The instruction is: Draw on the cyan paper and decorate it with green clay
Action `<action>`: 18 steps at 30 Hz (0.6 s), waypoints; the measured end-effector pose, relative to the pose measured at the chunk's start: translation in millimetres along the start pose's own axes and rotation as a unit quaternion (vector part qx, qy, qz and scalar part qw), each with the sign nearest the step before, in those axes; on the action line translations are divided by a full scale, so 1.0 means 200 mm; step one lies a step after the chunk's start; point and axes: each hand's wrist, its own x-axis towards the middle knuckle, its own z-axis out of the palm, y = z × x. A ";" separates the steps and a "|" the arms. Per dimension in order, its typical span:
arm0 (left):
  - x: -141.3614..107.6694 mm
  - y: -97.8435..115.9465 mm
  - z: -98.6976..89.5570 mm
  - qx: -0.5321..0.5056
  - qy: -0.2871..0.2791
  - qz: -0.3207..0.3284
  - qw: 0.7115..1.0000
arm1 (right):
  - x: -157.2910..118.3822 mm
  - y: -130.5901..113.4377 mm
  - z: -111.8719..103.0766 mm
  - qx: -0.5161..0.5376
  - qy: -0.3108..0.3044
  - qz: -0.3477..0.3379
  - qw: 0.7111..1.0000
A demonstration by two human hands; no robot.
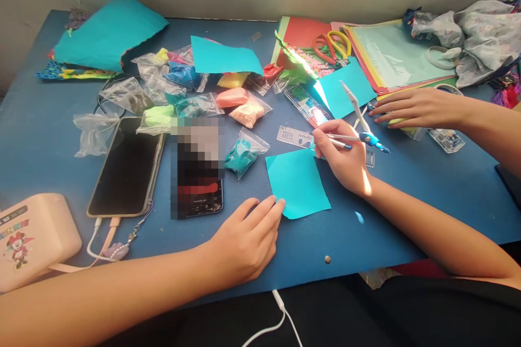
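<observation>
A square of turquoise paper (pixel 298 184) lies on the blue table in front of me. My left hand (pixel 252 236) rests at its lower left corner, fingers stretched out, the fingertips touching the edge. Above the paper's right side, my right hand (pixel 345 160) is closed around a white and blue drawing compass (pixel 368 138). One leg of the compass points up and away; the other passes between my fingers. Just beyond the paper is a clear stencil ruler (pixel 293 136), partly hidden by my right hand.
Another person's hand (pixel 423 107) reaches in from the right. Phones (pixel 126 168), a pink power bank (pixel 40 238) and several bags of coloured clay (pixel 244 154) lie to the left. Scissors (pixel 331 46), more turquoise paper (pixel 348 87) and coloured sheets (pixel 391 54) are at the back.
</observation>
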 end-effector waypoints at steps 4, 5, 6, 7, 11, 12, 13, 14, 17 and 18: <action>0.00 0.00 0.00 -0.002 0.002 0.001 1.000 | 0.01 0.00 0.01 0.051 0.005 0.001 0.999; 0.01 -0.01 0.00 -0.003 0.004 0.000 1.000 | 0.02 0.00 0.01 0.067 0.009 0.004 0.998; 0.01 -0.01 0.00 -0.004 0.005 0.000 1.000 | 0.02 0.00 0.01 0.079 0.015 0.007 0.997; 0.01 -0.01 0.00 -0.006 0.006 0.001 1.000 | 0.02 0.00 0.01 0.088 0.022 0.010 0.996; 0.01 -0.01 0.00 -0.014 0.010 0.001 1.000 | 0.02 0.01 0.02 0.102 0.027 0.016 0.994; 0.01 -0.01 0.01 -0.016 0.011 0.000 1.000 | 0.02 0.01 0.02 0.098 0.020 0.017 0.995; 0.01 -0.01 0.01 -0.017 0.010 -0.001 1.000 | 0.02 0.01 0.02 0.093 0.012 0.016 0.995; 0.01 -0.01 0.01 -0.016 0.009 -0.001 1.000 | 0.01 0.00 0.01 0.089 0.003 0.012 0.996; 0.00 -0.01 0.01 -0.011 0.000 -0.001 1.000 | 0.01 -0.01 0.00 0.068 -0.019 -0.020 0.997; 0.00 -0.01 0.01 -0.009 -0.007 0.000 1.000 | 0.00 -0.01 -0.01 0.050 -0.029 -0.030 0.998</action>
